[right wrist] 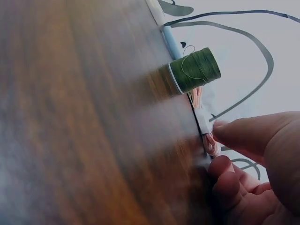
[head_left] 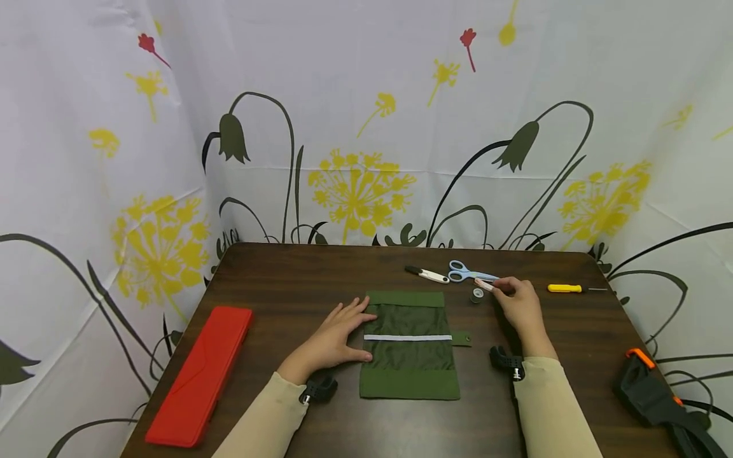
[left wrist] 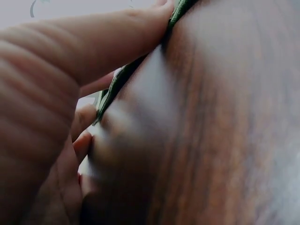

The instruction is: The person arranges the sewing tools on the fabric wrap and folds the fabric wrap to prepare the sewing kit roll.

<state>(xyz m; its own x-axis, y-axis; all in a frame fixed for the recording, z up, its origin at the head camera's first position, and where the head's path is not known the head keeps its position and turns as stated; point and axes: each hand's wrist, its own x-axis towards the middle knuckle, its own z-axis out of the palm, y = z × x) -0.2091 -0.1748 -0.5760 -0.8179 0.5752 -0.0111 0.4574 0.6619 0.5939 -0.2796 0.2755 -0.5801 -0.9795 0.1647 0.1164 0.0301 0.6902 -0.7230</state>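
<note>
Left hand spreads at an edge of the green cloth; right hand pinches floss clear of it.

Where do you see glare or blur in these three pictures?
Head view: mostly crisp, with a pale sheen on the table below the green fabric case; left wrist view: soft wood grain, whitish reflections beside the left hand; right wrist view: blurry tabletop with hazy reflections, but the green thread spool looks clearer.
</note>
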